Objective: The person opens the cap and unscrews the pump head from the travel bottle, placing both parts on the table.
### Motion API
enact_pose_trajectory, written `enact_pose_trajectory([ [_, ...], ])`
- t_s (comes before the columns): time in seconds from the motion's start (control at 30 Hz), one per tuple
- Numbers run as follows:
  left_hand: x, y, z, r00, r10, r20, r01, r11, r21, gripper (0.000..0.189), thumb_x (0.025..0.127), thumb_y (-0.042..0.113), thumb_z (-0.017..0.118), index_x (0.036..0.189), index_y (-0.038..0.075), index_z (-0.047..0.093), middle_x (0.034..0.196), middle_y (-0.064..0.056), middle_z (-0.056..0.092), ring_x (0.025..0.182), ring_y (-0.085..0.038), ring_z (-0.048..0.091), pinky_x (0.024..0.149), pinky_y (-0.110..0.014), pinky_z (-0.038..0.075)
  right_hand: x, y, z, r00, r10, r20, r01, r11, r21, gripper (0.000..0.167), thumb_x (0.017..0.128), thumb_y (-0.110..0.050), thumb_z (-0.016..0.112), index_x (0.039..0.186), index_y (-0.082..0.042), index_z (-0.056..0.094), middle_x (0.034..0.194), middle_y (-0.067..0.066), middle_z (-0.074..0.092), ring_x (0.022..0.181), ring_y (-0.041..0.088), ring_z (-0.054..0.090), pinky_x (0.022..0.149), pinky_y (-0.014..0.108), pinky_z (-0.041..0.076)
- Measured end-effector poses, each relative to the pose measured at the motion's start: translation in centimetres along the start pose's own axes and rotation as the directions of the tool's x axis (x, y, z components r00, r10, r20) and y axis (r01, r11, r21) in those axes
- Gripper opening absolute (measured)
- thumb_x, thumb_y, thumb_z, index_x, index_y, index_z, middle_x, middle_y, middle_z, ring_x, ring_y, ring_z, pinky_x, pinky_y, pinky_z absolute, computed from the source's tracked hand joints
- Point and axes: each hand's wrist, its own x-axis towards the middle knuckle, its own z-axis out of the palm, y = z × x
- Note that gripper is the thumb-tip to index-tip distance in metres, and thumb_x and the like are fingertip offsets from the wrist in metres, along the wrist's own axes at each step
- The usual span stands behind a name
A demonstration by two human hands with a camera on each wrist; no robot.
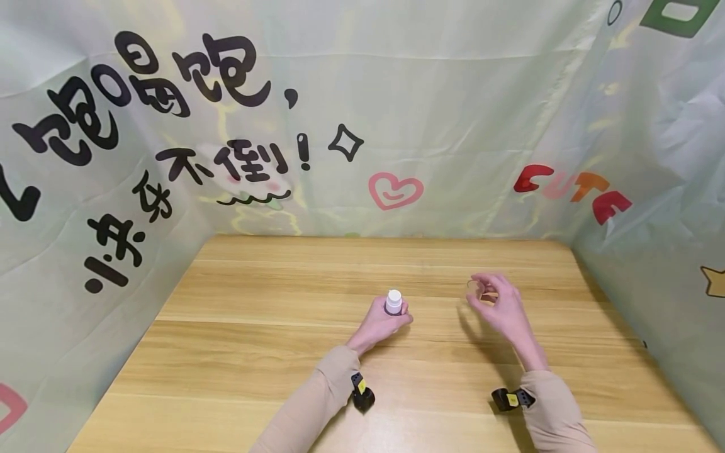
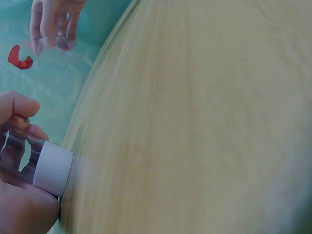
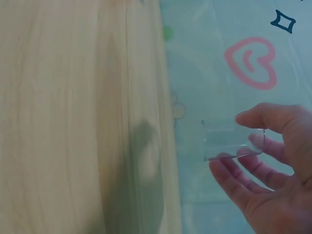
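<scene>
My left hand (image 1: 381, 324) grips a small bottle (image 1: 393, 303) with a white top, held upright over the middle of the table. In the left wrist view the bottle has a clear body and a white base band (image 2: 53, 168) beside the tabletop; whether it touches the wood I cannot tell. Fingers of the left hand (image 2: 24, 195) wrap the clear part. To the right, my right hand (image 1: 498, 302) pinches a clear, cylinder-shaped cap (image 3: 231, 140) between thumb and fingers, raised above the table. Bottle and cap are apart.
A wooden table (image 1: 255, 371) lies under both hands. Printed cloth (image 1: 453, 126) with letters and drawings stands behind it and along both sides. Each wrist bears a black camera, one at the left (image 1: 362, 395) and one at the right (image 1: 510, 399).
</scene>
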Motion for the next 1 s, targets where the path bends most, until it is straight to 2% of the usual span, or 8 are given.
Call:
enact_pose_trajectory([
  [0.17, 0.07, -0.04, 0.01, 1.000, 0.011, 0.000, -0.011, 1.000, -0.021, 0.013, 0.078, -0.005, 0.068, 0.080, -0.007, 0.055, 0.069, 0.007, 0.054, 0.069, -0.006, 0.051, 0.077, -0.021, 0.045, -0.07, 0.30, -0.27, 0.995, 0.067, 0.069, -0.064, 0.997, -0.041, 0.042, 0.084, 0.001, 0.071, 0.124, 0.008, 0.059, 0.113, 0.025, 0.059, 0.103, 0.039, 0.064, 0.089, 0.044, 0.059],
  [0.3, 0.02, -0.01, -0.02, 1.000, -0.003, 0.009, 0.003, 1.000, -0.018, 0.012, 0.079, -0.004, 0.068, 0.081, -0.006, 0.056, 0.070, 0.007, 0.055, 0.070, -0.006, 0.052, 0.079, -0.023, 0.046, -0.17, 0.48, -0.36, 0.992, 0.083, 0.092, -0.076, 0.994, -0.076, 0.043, 0.084, -0.001, 0.072, 0.124, 0.008, 0.060, 0.110, 0.024, 0.060, 0.101, 0.041, 0.066, 0.087, 0.044, 0.060],
  [0.57, -0.13, 0.09, 0.01, 1.000, -0.014, 0.012, 0.014, 0.999, -0.040, 0.012, 0.081, -0.003, 0.067, 0.083, -0.006, 0.056, 0.067, 0.007, 0.052, 0.062, -0.007, 0.049, 0.069, -0.020, 0.045, -0.37, 0.48, -0.38, 0.988, 0.099, 0.118, -0.085, 0.990, -0.114, 0.038, 0.084, -0.004, 0.074, 0.119, 0.006, 0.062, 0.106, 0.022, 0.060, 0.100, 0.041, 0.068, 0.085, 0.046, 0.060],
  [0.77, -0.08, 0.06, -0.03, 1.000, 0.001, 0.011, 0.000, 1.000, -0.027, 0.013, 0.080, -0.003, 0.068, 0.084, -0.007, 0.057, 0.070, 0.007, 0.054, 0.067, -0.007, 0.052, 0.075, -0.021, 0.046, -0.37, 0.67, -0.27, 0.990, 0.083, 0.118, -0.067, 0.989, -0.134, 0.036, 0.084, -0.004, 0.075, 0.116, 0.006, 0.063, 0.104, 0.022, 0.062, 0.097, 0.040, 0.068, 0.083, 0.048, 0.060],
  [1.0, 0.00, -0.25, -0.10, 1.000, 0.008, 0.025, -0.007, 1.000, -0.022, 0.011, 0.080, -0.002, 0.068, 0.081, -0.001, 0.057, 0.070, 0.007, 0.055, 0.067, -0.006, 0.051, 0.073, -0.021, 0.046, -0.32, 0.87, -0.24, 0.990, 0.089, 0.114, -0.069, 0.984, -0.163, 0.036, 0.082, -0.004, 0.075, 0.115, 0.005, 0.064, 0.100, 0.019, 0.063, 0.094, 0.036, 0.068, 0.079, 0.039, 0.057],
])
